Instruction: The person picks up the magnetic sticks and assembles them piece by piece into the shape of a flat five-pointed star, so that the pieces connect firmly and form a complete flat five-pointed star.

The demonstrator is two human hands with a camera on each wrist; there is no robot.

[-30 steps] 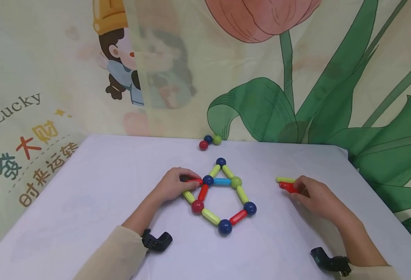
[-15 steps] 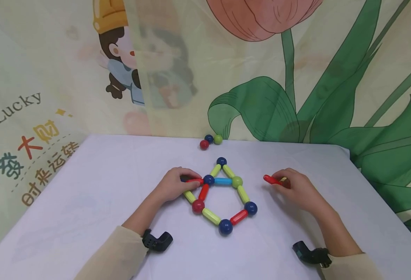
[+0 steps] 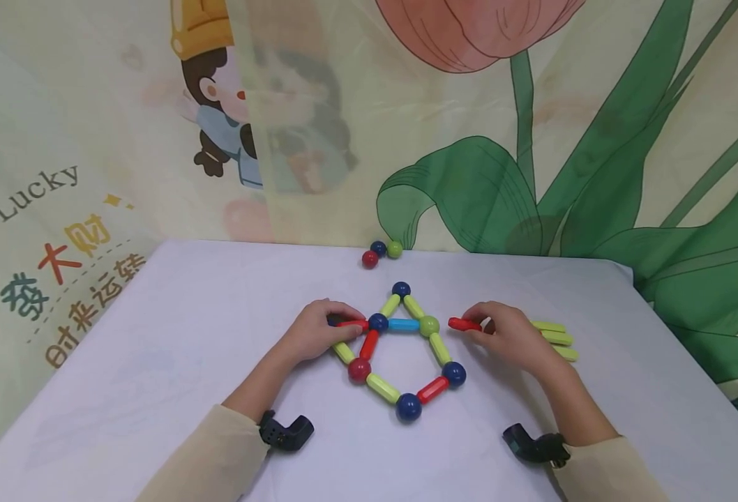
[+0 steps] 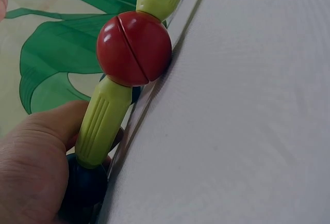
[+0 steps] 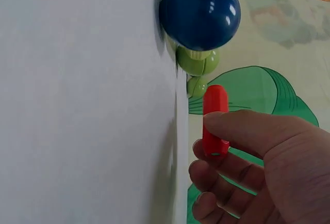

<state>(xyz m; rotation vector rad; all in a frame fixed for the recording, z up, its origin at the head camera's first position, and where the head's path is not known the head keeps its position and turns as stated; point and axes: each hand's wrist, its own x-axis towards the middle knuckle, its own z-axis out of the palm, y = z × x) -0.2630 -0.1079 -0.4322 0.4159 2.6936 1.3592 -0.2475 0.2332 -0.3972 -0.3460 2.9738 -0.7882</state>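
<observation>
Head cam: left hand (image 3: 319, 331) sits at the left side of the rod-and-ball frame (image 3: 404, 325), thumb and index pinching the left red rod (image 3: 351, 323), which ends at the inner blue ball (image 3: 378, 322). Frame lies on the white table (image 3: 124, 390). Right hand (image 3: 507, 338) pinches the loose red rod (image 3: 464, 324) by one end, other end pointing at the frame's green ball (image 3: 429, 325), near it, not touching. Three spare lime rods (image 3: 557, 338) lie beside the right forearm, partly covered by it; three spare balls (image 3: 378, 248) (red, blue, green) are grouped at the far table edge. Left wrist cam: frame's red ball (image 4: 134, 48) is up top, lime connector (image 4: 105, 123) runs from it down to the dark blue ball (image 4: 85, 185) at the left hand; fingers mostly hidden, can't tell exact contact from here. Right wrist cam: thumb and index press on the loose red rod, remaining fingers loosely curled, holding nothing visible; outer blue ball (image 5: 200, 13) is near, clear of the rod
</observation>
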